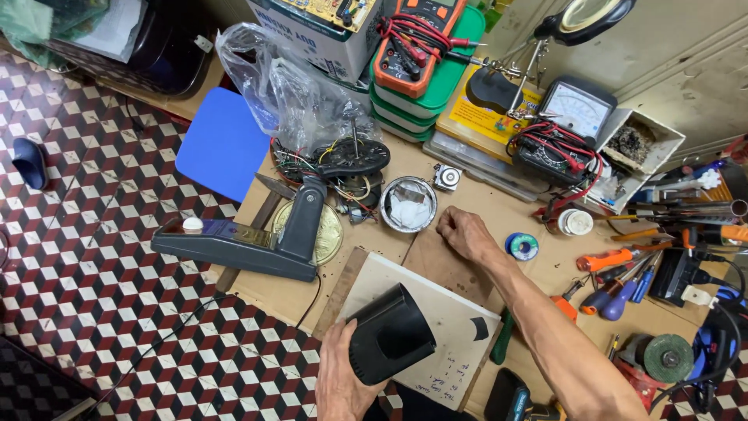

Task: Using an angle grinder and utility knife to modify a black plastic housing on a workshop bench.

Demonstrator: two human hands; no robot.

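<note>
A: Gripping the black plastic housing [389, 334], your left hand [340, 380] has its fingers wrapped round the lower side, thumb along the edge. It sits on the white board [448, 312] at the near edge of the bench.

B: And your right hand [466, 232]?

A: Its fingers are curled under and pressed together, knuckles down on the brown cardboard [436, 261]; whether they pinch anything, you cannot tell from here.

B: What lies just past it?

A: A round metal tin [408, 204] with crumpled white paper inside, and a small blue solder spool [522, 246] to the right. Further back stand a yellow flat package [483, 117], green-lidded boxes [436, 86] with an orange multimeter [413, 43] on top, and a clear plastic bag [288, 86].

B: Anything crowding you?

A: The dark grey stand [249, 245] lies to the left, and screwdrivers [615, 273] lie to the right.
</note>
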